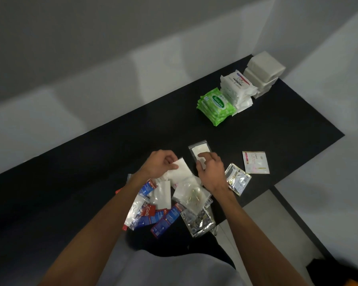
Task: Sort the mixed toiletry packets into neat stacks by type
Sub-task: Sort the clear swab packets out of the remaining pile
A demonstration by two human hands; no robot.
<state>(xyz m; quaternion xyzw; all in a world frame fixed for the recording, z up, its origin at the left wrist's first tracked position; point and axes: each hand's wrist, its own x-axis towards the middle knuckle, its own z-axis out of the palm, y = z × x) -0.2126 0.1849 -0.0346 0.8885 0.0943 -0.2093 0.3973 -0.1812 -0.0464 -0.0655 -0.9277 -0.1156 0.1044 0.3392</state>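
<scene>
Fingers of left hand (160, 164) pinch white packet (181, 173) — right hand (211, 172) pinches pouch (199, 150).

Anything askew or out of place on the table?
Yes: the white Dove stack at the far end is splayed, its lower packets fanning out beside the tidier green Sanicare stack. The near mixed pile is jumbled.

The surface (91, 182) is matte black; the wipe packs (217, 105) are bright green with white-edged labels, the soap packs (239, 83) white with a red and blue stripe, and the blocks (264, 67) off-white. The toothpaste packets (165, 220) are red and blue with white lettering, the foil sachets (237, 178) silver, and the lone sachet (255, 162) white and pink. The flat packet (179, 172) is plain white, and the clear pouch (201, 150) shows a white insert.
</scene>
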